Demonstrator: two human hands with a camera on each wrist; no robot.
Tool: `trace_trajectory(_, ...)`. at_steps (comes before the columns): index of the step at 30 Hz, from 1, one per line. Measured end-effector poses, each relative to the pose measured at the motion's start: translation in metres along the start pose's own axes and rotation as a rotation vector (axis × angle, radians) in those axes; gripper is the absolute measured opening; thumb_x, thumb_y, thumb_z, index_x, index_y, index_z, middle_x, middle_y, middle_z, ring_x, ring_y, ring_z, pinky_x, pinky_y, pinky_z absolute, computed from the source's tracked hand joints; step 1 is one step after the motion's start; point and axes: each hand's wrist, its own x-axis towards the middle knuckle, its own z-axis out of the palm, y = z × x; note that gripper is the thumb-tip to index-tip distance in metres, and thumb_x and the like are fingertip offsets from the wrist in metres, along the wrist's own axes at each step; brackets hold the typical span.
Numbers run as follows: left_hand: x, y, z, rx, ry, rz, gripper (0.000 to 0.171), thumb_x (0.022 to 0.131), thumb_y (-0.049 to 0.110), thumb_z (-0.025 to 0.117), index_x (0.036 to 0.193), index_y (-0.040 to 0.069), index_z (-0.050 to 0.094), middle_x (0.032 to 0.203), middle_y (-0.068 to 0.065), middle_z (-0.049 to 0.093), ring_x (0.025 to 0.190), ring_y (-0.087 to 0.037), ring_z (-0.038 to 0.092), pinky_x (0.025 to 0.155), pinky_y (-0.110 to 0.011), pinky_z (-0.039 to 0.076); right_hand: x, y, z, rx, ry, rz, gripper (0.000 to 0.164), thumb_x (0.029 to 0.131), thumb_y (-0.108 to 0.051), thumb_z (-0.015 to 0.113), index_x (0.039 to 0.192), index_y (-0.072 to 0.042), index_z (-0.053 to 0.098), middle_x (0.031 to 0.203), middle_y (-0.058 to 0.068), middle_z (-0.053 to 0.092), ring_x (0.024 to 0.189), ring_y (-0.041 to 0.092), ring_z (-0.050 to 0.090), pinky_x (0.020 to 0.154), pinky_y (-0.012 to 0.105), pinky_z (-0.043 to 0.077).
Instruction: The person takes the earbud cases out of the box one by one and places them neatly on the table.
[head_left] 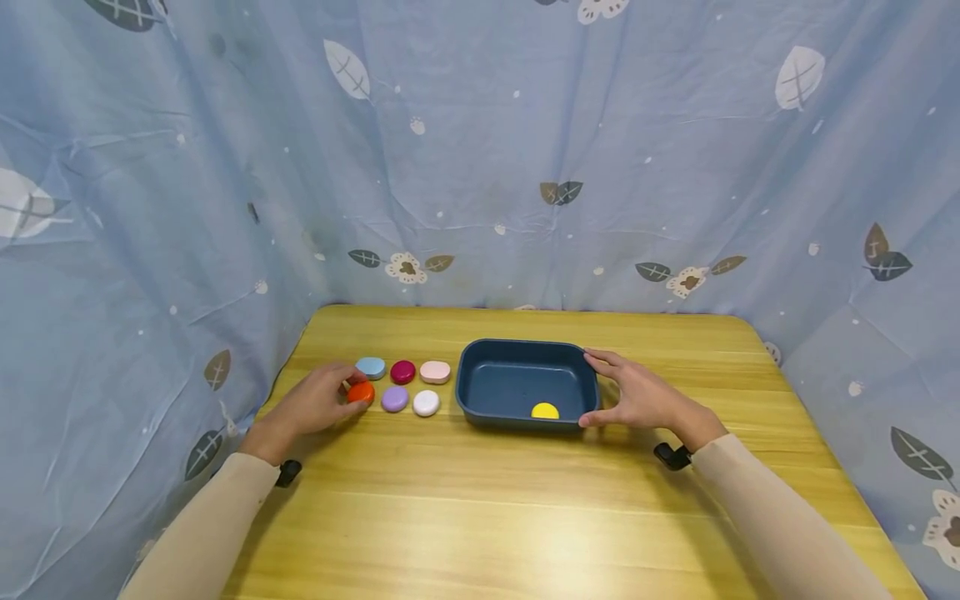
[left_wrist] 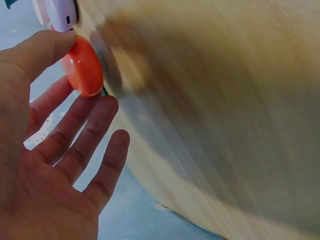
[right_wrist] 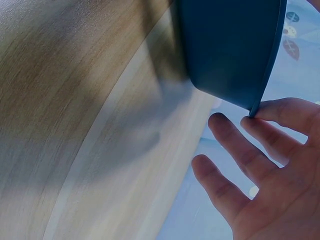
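My left hand [head_left: 322, 398] pinches a glossy orange round case [head_left: 362, 393] between thumb and fingers; the left wrist view has the orange case [left_wrist: 83, 67] close over the wood, its other fingers spread. My right hand [head_left: 641, 396] holds the right end of a dark blue rectangular tub [head_left: 480, 408], thumb at the near corner and fingers at the far one. In the right wrist view, fingertips [right_wrist: 257, 112] meet the tub's rim, and two lower fingers stand free of it. A yellow round piece [head_left: 545, 411] lies inside the tub near its front wall.
Between the left hand and the tub lie a light blue oval case [head_left: 371, 368], a dark red case [head_left: 402, 372], a pink case [head_left: 435, 372], a lilac case [head_left: 394, 399] and a white case [head_left: 426, 403]. A patterned blue curtain [head_left: 480, 167] surrounds the wooden table [head_left: 450, 517].
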Motion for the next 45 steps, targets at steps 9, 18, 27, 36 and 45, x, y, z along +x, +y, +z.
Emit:
trace_trajectory(9,-0.002,-0.007,0.003,0.014,-0.017,-0.006,0.041,0.103,0.027,0.091,0.136,0.006,0.078,0.12,-0.011,0.08,0.098,-0.024,0.072,0.092,-0.047,0.064,0.001,0.002,0.001,0.003,0.004,-0.001,0.129,0.09,-0.075,0.091,0.182,-0.005,0.036,0.19,0.02,0.036,0.167,0.056,0.047,0.128,0.076,0.048)
trace_trajectory(18,0.001,0.016,-0.01,0.062,0.058,0.002,0.046,0.105,0.036,0.089,0.143,0.012,0.079,0.139,-0.011,0.081,0.115,-0.034,0.081,0.097,-0.058,0.068,-0.001,0.003,0.002,0.006,0.0,0.017,0.131,0.089,-0.077,0.092,0.183,-0.006,0.035,0.19,0.02,0.035,0.167,0.057,0.046,0.128,0.077,0.048)
trace_trajectory(27,0.031,0.069,-0.027,0.109,0.052,0.169,0.05,0.104,0.042,0.09,0.146,0.019,0.077,0.141,-0.007,0.078,0.119,-0.032,0.08,0.1,-0.054,0.069,-0.001,0.002,0.002,0.009,0.007,0.017,0.129,0.089,-0.076,0.092,0.183,-0.007,0.036,0.189,0.021,0.036,0.167,0.058,0.047,0.128,0.078,0.048)
trace_trajectory(36,0.068,0.122,-0.021,0.036,-0.071,0.333,0.05,0.108,0.041,0.087,0.152,0.02,0.075,0.15,-0.004,0.074,0.132,-0.032,0.077,0.111,-0.054,0.066,-0.002,0.001,0.003,0.015,0.006,0.024,0.13,0.088,-0.076,0.093,0.182,-0.006,0.037,0.189,0.021,0.037,0.166,0.057,0.048,0.127,0.077,0.049)
trace_trajectory(45,0.109,0.167,-0.005,0.098,-0.199,0.465,0.053,0.111,0.048,0.082,0.156,0.023,0.073,0.148,-0.006,0.074,0.13,-0.033,0.075,0.113,-0.049,0.063,-0.001,0.002,0.002,0.024,0.012,0.015,0.129,0.089,-0.073,0.094,0.183,-0.006,0.036,0.189,0.019,0.036,0.166,0.056,0.049,0.127,0.075,0.05)
